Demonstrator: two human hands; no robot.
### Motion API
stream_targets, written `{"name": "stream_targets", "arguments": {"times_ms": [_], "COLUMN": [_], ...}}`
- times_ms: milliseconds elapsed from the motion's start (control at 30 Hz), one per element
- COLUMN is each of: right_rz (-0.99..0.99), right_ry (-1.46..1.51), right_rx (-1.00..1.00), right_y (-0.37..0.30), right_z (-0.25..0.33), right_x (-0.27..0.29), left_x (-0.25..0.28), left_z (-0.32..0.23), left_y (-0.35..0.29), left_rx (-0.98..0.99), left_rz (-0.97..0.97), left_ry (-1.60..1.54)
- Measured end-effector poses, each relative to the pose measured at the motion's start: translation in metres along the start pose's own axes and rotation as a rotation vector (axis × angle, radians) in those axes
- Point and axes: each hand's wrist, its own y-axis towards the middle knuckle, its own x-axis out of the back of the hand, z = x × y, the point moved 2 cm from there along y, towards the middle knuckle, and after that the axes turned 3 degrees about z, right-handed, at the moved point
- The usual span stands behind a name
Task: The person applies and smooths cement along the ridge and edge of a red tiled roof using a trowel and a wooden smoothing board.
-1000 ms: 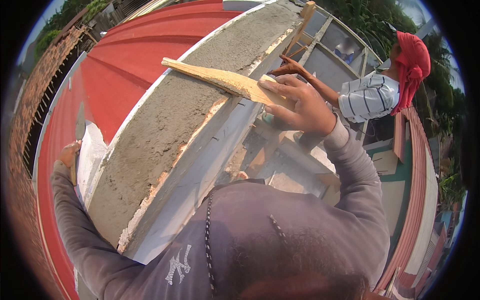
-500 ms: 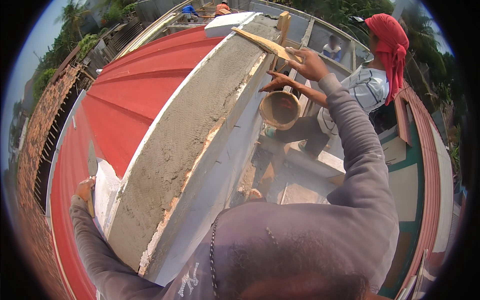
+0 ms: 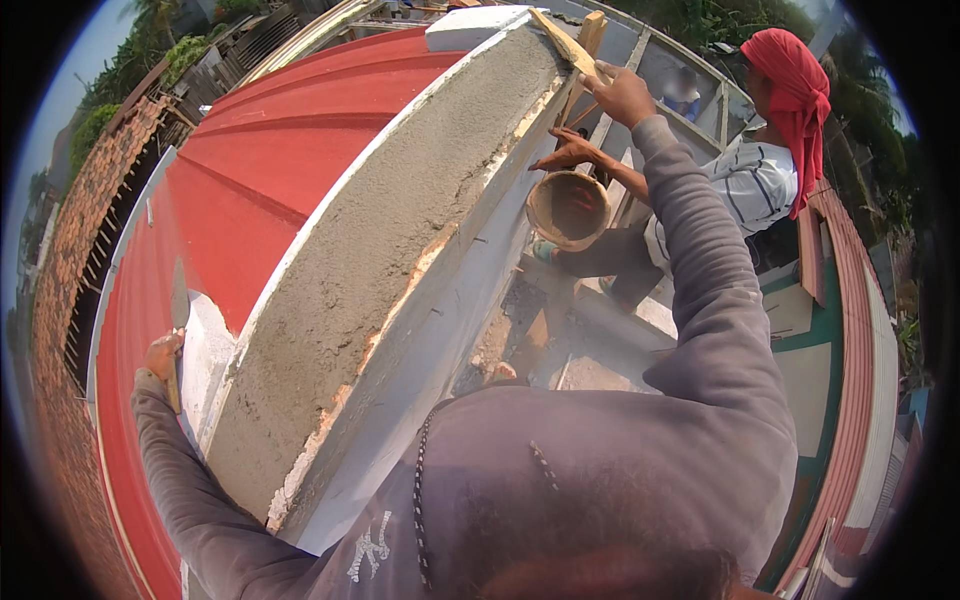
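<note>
My right hand (image 3: 622, 97) grips the near end of a narrow wooden board (image 3: 562, 42), which lies across the far end of a wall top coated in wet grey mortar (image 3: 370, 215). Over on the left, my left hand (image 3: 163, 355) is closed round the handle of a trowel (image 3: 180, 298). Its metal blade points away from me, above the red roof and beside a white block (image 3: 206, 340). The mortar's right edge is rough, with pale crumbly patches along it.
A co-worker in a red head wrap (image 3: 785, 110) stands at the far right, one hand above a mortar-stained bucket (image 3: 568, 210). Red metal roofing (image 3: 255, 190) curves along the left. A wooden post (image 3: 590, 35) rises by the wall's far end. Nails stick out of the wall's side (image 3: 420, 320).
My right hand has moved farther away with the board, which has swung to point more directly away from me. My left hand stays on the trowel. The whole view has shifted slightly.
</note>
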Motion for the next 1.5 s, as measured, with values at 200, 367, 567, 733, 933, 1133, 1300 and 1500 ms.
{"name": "stream_targets", "arguments": {"times_ms": [200, 367, 567, 733, 933, 1133, 1300, 1500], "right_rz": [0.113, 0.238, 0.352, 0.453, 0.566, 0.574, 0.355, 0.198], "right_ry": [0.112, 0.367, 0.399, 0.418, 0.349, 0.314, 0.147, 0.117], "right_rx": [0.174, 0.244, 0.397, 0.478, 0.591, 0.747, 0.618, 0.435], "right_y": [-0.034, -0.13, -0.219, -0.281, -0.341, -0.372, -0.335, -0.295], "right_z": [0.002, 0.072, 0.146, 0.209, 0.266, 0.289, 0.25, 0.194], "right_x": [0.011, 0.025, 0.045, 0.068, 0.086, 0.092, 0.086, 0.076], "left_x": [0.005, 0.01, 0.009, 0.006, 0.003, 0.001, 0.008, 0.002], "left_z": [-0.002, -0.003, -0.032, -0.025, -0.027, -0.043, -0.018, -0.037], "left_y": [0.014, 0.008, -0.002, 0.003, -0.001, 0.002, -0.006, 0.005], "left_rx": [-0.029, -0.039, -0.07, 0.064, 0.081, 0.15, 0.048, -0.029], "left_rz": [0.013, 0.026, 0.126, 0.088, 0.073, 0.09, 0.066, 0.05], "left_ry": [-0.032, 0.262, 0.311, 0.09, 0.033, 0.084, 0.195, 0.077]}}
